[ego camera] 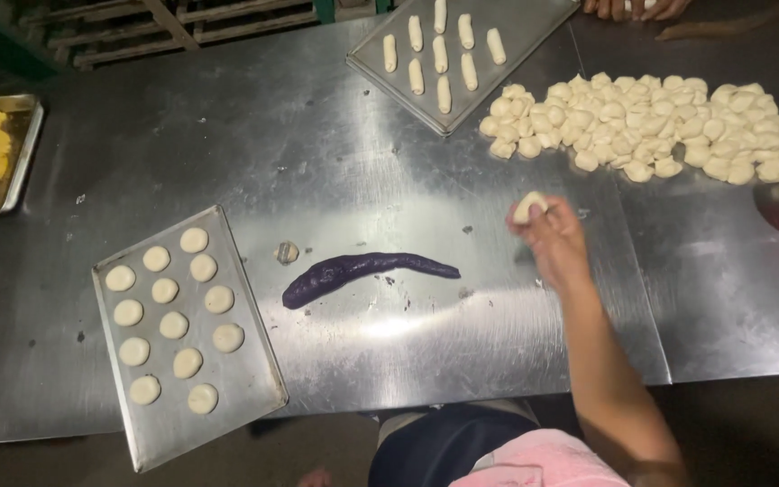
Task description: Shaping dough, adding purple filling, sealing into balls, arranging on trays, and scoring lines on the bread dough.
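While a tray (254, 388) w/ round flat dough discs (165, 290) sits near left, a purple filling rope (353, 270) lies mid-table. Right hand (554, 242) pinches a small pale, lumpy dough piece (527, 206), just near of the dough pile (660, 126) far right. Left hand not in view.

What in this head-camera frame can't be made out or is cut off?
- Left hand: not in view at all.
- Right hand: its palm side is turned away, so the grip on the dough piece is hidden.
- Tray of yellow filling: cut off by the left edge.
- Another person's hands: cropped by the top edge.
- Small lump near the purple roll: too small to identify.
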